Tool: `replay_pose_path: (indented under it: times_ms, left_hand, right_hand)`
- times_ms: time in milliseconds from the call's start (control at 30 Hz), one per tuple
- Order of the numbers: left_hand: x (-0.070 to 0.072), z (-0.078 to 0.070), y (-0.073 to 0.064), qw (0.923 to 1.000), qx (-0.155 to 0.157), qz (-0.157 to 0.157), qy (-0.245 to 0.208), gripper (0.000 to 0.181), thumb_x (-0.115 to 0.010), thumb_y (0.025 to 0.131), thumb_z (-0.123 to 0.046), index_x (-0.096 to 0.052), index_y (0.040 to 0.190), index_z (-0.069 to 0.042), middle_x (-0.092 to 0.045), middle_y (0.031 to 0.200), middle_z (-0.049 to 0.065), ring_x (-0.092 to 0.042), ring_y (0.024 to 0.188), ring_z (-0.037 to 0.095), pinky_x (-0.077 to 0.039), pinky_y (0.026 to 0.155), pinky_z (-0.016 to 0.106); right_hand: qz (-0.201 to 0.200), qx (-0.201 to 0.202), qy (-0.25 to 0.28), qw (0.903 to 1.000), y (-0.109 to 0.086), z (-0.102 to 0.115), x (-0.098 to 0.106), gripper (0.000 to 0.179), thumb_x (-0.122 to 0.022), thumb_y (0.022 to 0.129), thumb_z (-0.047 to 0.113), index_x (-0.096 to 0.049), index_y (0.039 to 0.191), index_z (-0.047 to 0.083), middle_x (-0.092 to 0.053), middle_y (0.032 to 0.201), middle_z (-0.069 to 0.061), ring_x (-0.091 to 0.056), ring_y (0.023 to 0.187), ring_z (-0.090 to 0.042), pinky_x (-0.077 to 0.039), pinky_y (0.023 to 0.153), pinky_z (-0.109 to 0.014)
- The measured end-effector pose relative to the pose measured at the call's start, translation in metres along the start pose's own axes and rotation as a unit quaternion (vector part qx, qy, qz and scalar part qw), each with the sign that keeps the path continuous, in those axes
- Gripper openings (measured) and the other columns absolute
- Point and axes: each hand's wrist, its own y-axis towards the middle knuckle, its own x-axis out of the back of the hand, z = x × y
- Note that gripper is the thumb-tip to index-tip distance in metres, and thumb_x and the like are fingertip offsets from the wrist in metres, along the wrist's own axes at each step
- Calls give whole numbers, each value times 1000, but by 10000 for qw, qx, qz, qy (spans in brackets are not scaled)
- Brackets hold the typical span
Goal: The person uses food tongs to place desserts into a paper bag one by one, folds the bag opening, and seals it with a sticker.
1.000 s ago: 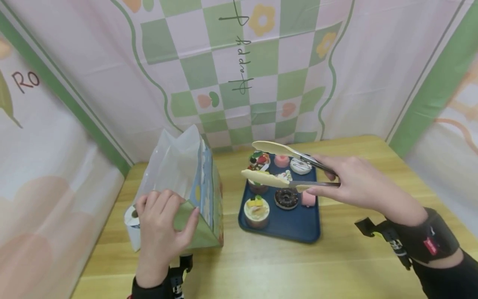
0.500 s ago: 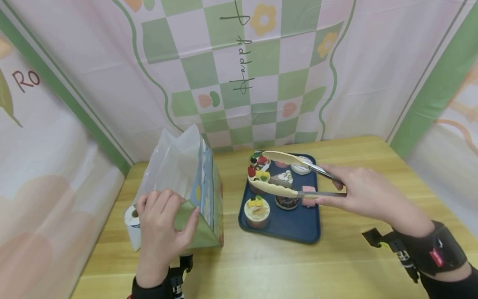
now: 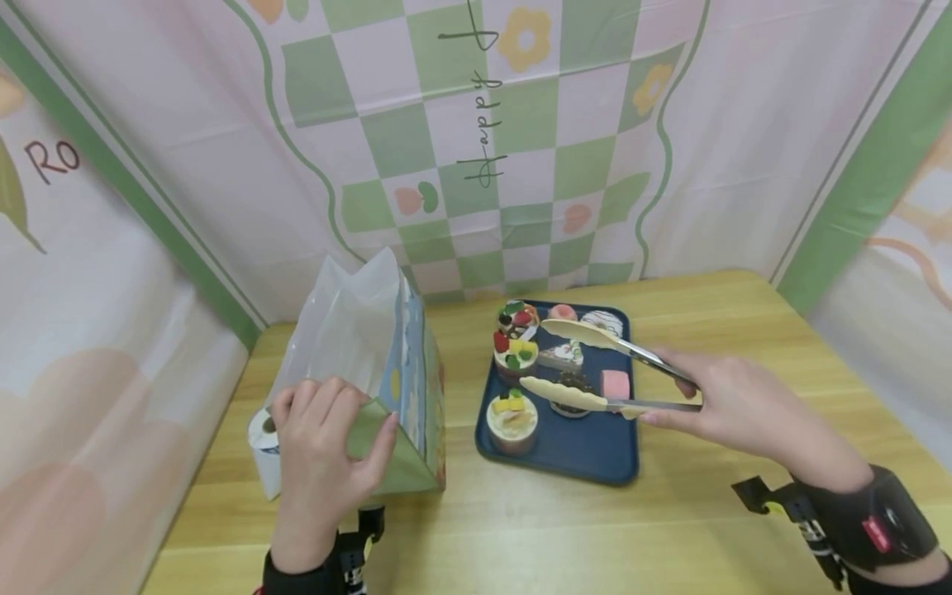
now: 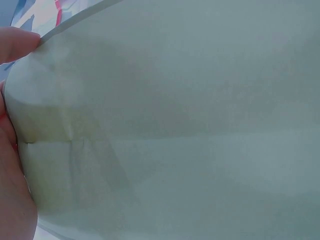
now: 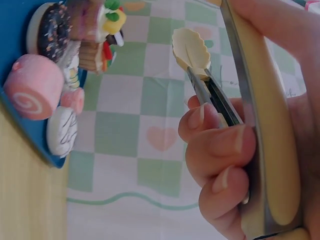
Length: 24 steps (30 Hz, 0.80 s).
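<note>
My left hand [image 3: 316,463] grips the near rim of a paper bag [image 3: 390,467], thumb on one side of the paper. In the left wrist view the bag's pale green panel [image 4: 175,100] fills most of the picture. My right hand [image 3: 732,405] holds metal tongs [image 3: 583,333] with cream scalloped tips, their arms spread apart and nothing between them. They hover over a dark blue tray [image 3: 573,454]. The lower arm partly covers a chocolate doughnut [image 3: 571,381]. Near it sit a pink Swiss roll [image 3: 615,384] and a cake slice [image 3: 561,354].
Along the tray's left side stand a round yellow-topped cake [image 3: 511,426] and two fruit-topped cakes. A white doughnut [image 3: 604,321] and a small pink piece [image 3: 563,312] lie at the back. A white roll [image 3: 262,430] shows left of the bag. A printed curtain [image 3: 521,165] backs the table.
My right hand has moved the tongs right and nearer to me over the tray, uncovering the left and rear cakes. The tongs stay spread. My left hand and the bag are unmoved.
</note>
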Motion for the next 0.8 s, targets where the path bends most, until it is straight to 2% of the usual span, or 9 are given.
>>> replay_pose_path:
  times_ms: [167,467,700,800]
  left_hand:
    - [0,0,0,10000,-1,2,8,38,-54,92,-39,-55,71,-6,-53,69,5,-40,69,23,-25,78,44]
    - [0,0,-2,10000,12,-4,6,39,-54,93,-39,-54,71,-6,-53,69,5,-39,69,23,-25,78,43]
    - [-1,0,-1,10000,-12,-40,-1,39,-54,93,-39,-54,71,-6,-53,68,5,-39,68,22,-25,77,43]
    - [-1,0,-1,10000,-25,-55,-2,39,-53,93,-39,-54,71,-6,-53,68,5,-38,68,22,-25,77,43]
  right_hand:
    - [79,-104,-56,9999,-6,-5,-7,81,-72,76,62,-55,135,9,-46,68,12,-32,51,-2,-27,47,-21]
    - [260,-400,-112,9988,-13,-2,-18,85,-69,75,68,-56,133,7,-46,69,9,-35,53,-4,-27,48,-22]
    - [327,-608,143,9975,-18,-1,-28,82,-66,77,68,-56,133,8,-44,67,9,-35,52,-5,-28,48,-23]
    - [398,-744,207,9962,-19,-1,-33,77,-66,77,69,-57,128,11,-44,65,8,-36,51,-6,-28,47,-24]
